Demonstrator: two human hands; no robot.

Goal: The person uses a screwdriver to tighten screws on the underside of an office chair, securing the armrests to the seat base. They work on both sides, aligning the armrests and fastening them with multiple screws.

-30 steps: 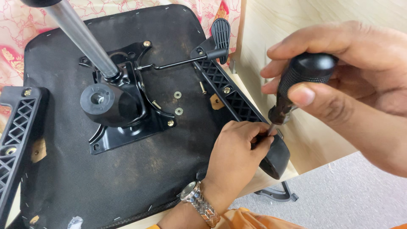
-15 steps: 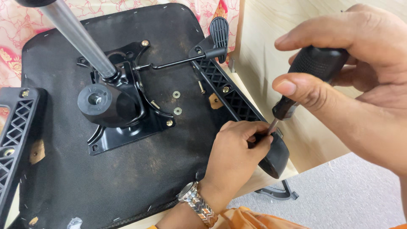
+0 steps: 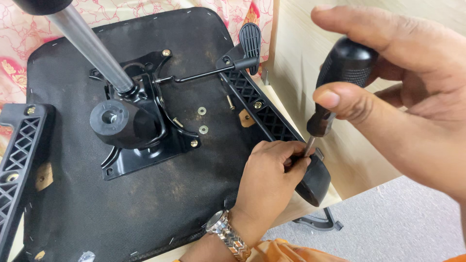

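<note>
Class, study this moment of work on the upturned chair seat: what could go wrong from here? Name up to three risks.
1. The screwdriver tip sits right beside the left hand's fingers; a slip might jab them.
2. Two loose washers and a bolt lie on the seat underside; a jolt may roll them off.
3. The armrest overhangs the tabletop edge, so the seat might shift.

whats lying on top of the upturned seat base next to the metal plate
On the black seat base, beside the metal mounting plate, lie two loose washers and a brass-coloured bolt. The left hand covers the screwdriver tip, so the screw is hidden.
</note>
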